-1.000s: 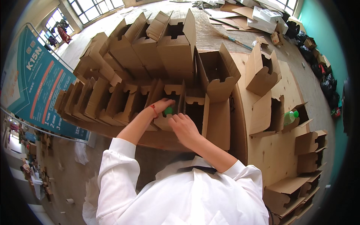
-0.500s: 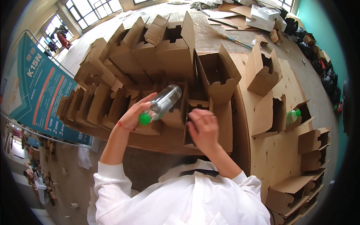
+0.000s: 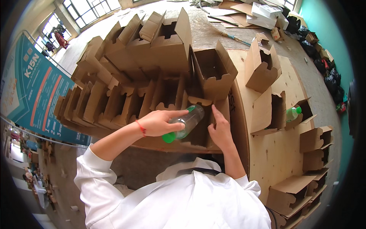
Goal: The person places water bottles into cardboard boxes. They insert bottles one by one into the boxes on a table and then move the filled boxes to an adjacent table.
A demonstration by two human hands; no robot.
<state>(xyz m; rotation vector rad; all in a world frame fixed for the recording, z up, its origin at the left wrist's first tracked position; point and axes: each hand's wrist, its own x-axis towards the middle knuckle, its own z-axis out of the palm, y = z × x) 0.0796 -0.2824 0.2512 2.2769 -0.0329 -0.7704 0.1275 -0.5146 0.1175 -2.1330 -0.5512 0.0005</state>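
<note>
My left hand (image 3: 158, 123) pinches a clear, green-capped plastic bottle (image 3: 194, 116), tilted over an open brown cardboard box (image 3: 200, 133); its smooth side could slip free. My right hand (image 3: 220, 131) is spread nearby.

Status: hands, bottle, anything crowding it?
Left hand gripping clear bottle, tilted, green cap toward lower left. Right hand open beside the bottle, not holding it. Open cardboard boxes crowd close on the left.
</note>
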